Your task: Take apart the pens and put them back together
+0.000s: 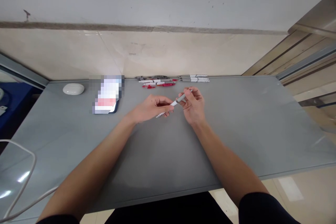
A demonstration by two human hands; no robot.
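Observation:
A white pen with a grey grip [174, 103] slants above the middle of the table, between my two hands. My left hand [153, 107] is closed around its white barrel, and the clip end sticks out below the fingers. At the grey tip end, my right hand [193, 104] pinches the pen between thumb and fingers. Beyond my hands, a group of white, dark and red pens [157, 82] lies along the back edge. A smaller set of white pens [194, 78] lies just to its right.
On the left of the grey table [162, 168] lie a phone [107, 94] with a blurred screen and a white rounded case [73, 89]. A white cable [33, 164] loops over the near left corner. The tiled wall [183, 52] closes off the back edge.

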